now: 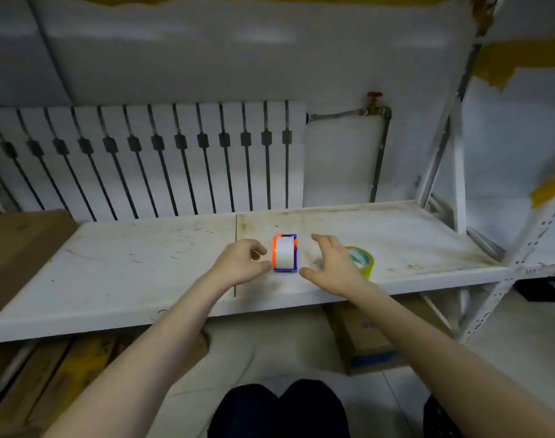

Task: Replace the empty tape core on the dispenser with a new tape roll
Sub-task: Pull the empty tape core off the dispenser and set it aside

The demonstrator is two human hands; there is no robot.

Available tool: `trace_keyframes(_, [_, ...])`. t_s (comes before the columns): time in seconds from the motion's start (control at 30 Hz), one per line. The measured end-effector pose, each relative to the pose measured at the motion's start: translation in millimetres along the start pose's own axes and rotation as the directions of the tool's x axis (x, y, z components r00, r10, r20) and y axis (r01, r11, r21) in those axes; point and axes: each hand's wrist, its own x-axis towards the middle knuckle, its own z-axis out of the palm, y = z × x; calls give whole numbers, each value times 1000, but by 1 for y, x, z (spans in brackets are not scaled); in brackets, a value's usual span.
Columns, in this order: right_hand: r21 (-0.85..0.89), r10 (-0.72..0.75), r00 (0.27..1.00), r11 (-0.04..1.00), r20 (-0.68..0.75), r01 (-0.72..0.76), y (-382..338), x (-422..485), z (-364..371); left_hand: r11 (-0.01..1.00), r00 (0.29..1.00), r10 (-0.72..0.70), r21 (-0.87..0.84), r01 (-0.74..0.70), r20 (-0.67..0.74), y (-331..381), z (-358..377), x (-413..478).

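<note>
Fingers (257,252) of left hand (241,263) curled beside boxy orange-blue dispenser (284,252); right hand (331,263) splayed, empty, over glossy tape roll (363,262).

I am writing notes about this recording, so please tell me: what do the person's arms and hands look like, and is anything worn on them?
Both forearms are bare as far as the picture shows; no sleeve appears. The left hand and the right hand wear no gloves. No watch, bracelet or ring can be seen, though the picture is a little blurred for small things.
</note>
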Motion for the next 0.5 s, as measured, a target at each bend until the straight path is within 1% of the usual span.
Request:
trace_keyframes(0.07, [31,40,996,999,74,-42,7,17,13,996,998,-54,-69,55,22,-2,11,21])
trace_keyframes(0.13, [19,109,981,993,162,-114,15,30,30,976,988,-143,-159,151,65,-1,27,39])
trace_keyframes(0.2, [-8,180,960,983,213,-182,24,44,49,926,966,-241,-277,257,93,-1,44,56])
trace_keyframes(0.23, [-10,207,951,978,230,-210,27,50,57,901,958,-272,-327,285,87,-3,51,65])
trace_keyframes(0.33, [22,298,930,951,213,-310,34,68,75,850,946,-322,-431,303,31,-5,64,86])
trace_keyframes(0.43, [20,368,893,922,258,-386,38,80,83,779,927,-375,-534,329,23,-4,71,98])
trace_keyframes(0.47, [78,388,880,903,273,-422,39,83,85,751,917,-397,-564,343,30,-4,72,100])
trace_keyframes(0.5, [169,419,861,863,289,-477,38,85,87,729,911,-411,-587,353,36,-5,73,102])
